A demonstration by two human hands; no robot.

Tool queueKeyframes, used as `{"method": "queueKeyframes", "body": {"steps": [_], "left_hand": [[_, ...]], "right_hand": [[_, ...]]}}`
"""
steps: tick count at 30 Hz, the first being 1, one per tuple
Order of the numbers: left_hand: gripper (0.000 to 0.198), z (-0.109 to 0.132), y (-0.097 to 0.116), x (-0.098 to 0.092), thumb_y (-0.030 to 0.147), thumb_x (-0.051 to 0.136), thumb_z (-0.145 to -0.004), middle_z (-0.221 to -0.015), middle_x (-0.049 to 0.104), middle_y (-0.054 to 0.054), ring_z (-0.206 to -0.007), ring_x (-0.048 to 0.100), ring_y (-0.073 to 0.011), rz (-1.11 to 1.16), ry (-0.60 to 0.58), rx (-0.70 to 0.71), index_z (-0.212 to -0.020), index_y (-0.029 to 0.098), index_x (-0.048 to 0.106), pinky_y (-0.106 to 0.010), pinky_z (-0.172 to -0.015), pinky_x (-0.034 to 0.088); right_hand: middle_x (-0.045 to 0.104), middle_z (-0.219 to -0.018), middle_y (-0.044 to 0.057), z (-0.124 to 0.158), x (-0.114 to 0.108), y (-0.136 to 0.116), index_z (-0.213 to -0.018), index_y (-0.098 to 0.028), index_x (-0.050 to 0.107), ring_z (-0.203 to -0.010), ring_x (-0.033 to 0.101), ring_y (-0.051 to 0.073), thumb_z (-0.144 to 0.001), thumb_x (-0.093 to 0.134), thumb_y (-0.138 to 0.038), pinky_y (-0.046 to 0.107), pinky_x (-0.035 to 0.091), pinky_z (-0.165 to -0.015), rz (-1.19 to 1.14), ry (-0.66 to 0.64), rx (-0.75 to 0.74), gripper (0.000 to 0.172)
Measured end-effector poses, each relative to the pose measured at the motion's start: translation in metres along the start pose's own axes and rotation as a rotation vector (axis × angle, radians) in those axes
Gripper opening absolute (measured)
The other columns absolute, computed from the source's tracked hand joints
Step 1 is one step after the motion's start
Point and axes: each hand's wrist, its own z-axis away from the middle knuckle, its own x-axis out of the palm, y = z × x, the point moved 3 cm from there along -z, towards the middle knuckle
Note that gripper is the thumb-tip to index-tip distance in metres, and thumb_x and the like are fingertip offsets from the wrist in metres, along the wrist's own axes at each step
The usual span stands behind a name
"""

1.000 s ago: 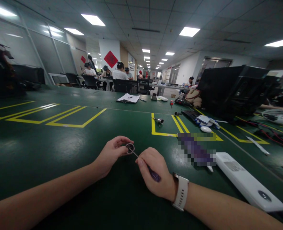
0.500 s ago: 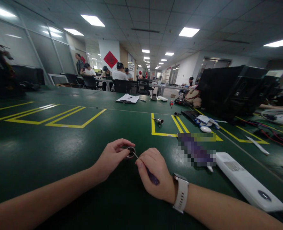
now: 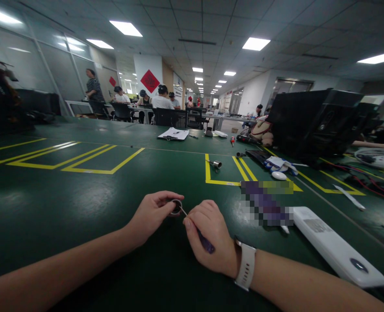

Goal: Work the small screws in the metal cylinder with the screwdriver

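Between the thumb and fingers of my left hand (image 3: 151, 214) is a small round metal cup (image 3: 180, 202), its open side turned toward my right hand. A screwdriver (image 3: 206, 243) with a translucent purple handle lies in my closed right hand (image 3: 208, 229). Its thin shaft runs left into the cup's opening; the tip is hidden inside. Both hands are low over the green table (image 3: 91, 199). Farther off, a similar metal cup with a thin stem (image 3: 216, 164) lies within yellow tape lines.
On the right are a white power strip (image 3: 338, 245), a blurred purple item (image 3: 266, 203), a white mouse (image 3: 279, 175) and a glove (image 3: 281, 164). Black computer cases (image 3: 312, 123) stand behind them. A clipboard with papers (image 3: 173, 134) lies at the far side. People sit beyond.
Both hands keep their hold, with the cup and screwdriver shifting only very slightly. In the background, a standing person in a striped top has moved left.
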Motion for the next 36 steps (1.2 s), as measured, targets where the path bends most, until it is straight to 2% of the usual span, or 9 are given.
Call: {"method": "queueKeyframes", "body": {"steps": [5, 9, 12, 16, 19, 28, 36], "left_hand": [[0.022, -0.001, -0.001, -0.001, 0.025, 0.061, -0.065, -0.072, 0.069, -0.003, -0.070, 0.064, -0.0186, -0.027, 0.000, 0.007, -0.082, 0.014, 0.068, -0.030, -0.066, 0.054], [0.023, -0.003, 0.000, -0.003, 0.024, 0.061, -0.064, -0.074, 0.069, -0.004, -0.072, 0.065, -0.0198, -0.024, 0.059, -0.008, -0.084, 0.014, 0.066, -0.032, -0.068, 0.053], [0.025, -0.004, 0.000, -0.007, 0.022, 0.064, -0.063, -0.080, 0.069, -0.005, -0.076, 0.065, -0.0200, -0.009, 0.140, -0.025, -0.086, 0.013, 0.065, -0.032, -0.072, 0.052], [0.026, -0.006, -0.002, -0.009, 0.021, 0.064, -0.063, -0.086, 0.069, -0.007, -0.080, 0.065, -0.0206, 0.069, 0.177, -0.082, -0.088, 0.013, 0.064, -0.032, -0.074, 0.052], [0.024, -0.007, -0.003, -0.009, 0.019, 0.060, -0.066, -0.087, 0.068, -0.008, -0.082, 0.064, -0.0208, 0.113, 0.165, -0.105, -0.088, 0.012, 0.064, -0.032, -0.075, 0.052], [0.019, -0.009, -0.008, -0.010, 0.020, 0.057, -0.070, -0.089, 0.068, -0.008, -0.084, 0.064, -0.0214, 0.149, 0.151, -0.094, -0.086, 0.013, 0.065, -0.033, -0.076, 0.052], [0.018, -0.010, -0.009, -0.010, 0.020, 0.054, -0.073, -0.089, 0.069, -0.008, -0.088, 0.063, -0.0212, 0.133, 0.157, -0.099, -0.085, 0.014, 0.066, -0.033, -0.077, 0.052]], "right_hand": [[0.057, -0.070, 0.004, 0.001, 0.000, 0.001, -0.073, -0.017, 0.052, -0.069, 0.051, 0.015, -0.084, 0.040, -0.016, 0.034, 0.038, -0.074, -0.029, 0.012, -0.016, 0.017], [0.057, -0.066, 0.002, 0.001, -0.001, 0.005, -0.071, -0.017, 0.054, -0.068, 0.053, 0.014, -0.084, 0.041, -0.017, 0.036, 0.039, -0.084, -0.197, 0.056, 0.008, 0.019], [0.056, -0.061, 0.000, -0.001, 0.003, 0.013, -0.064, -0.017, 0.055, -0.064, 0.055, 0.012, -0.087, 0.039, -0.022, 0.033, 0.041, -0.084, -0.394, 0.004, 0.154, 0.028], [0.057, -0.061, 0.000, -0.004, 0.012, 0.027, -0.067, -0.016, 0.058, -0.062, 0.055, 0.012, -0.088, 0.042, -0.032, 0.025, 0.044, -0.062, -0.598, -0.093, 0.454, 0.030], [0.056, -0.062, 0.000, -0.005, 0.014, 0.032, -0.070, -0.015, 0.059, -0.063, 0.055, 0.012, -0.087, 0.044, -0.033, 0.024, 0.043, -0.061, -0.660, -0.110, 0.530, 0.029], [0.055, -0.061, -0.001, -0.004, 0.017, 0.032, -0.064, -0.015, 0.057, -0.059, 0.053, 0.011, -0.086, 0.045, -0.028, 0.023, 0.040, -0.058, -0.523, -0.141, 0.486, 0.028], [0.046, -0.047, -0.004, -0.006, 0.007, 0.027, -0.052, -0.016, 0.050, -0.047, 0.047, 0.009, -0.084, 0.042, -0.021, 0.022, 0.033, -0.049, -0.323, -0.163, 0.504, 0.034]]}}
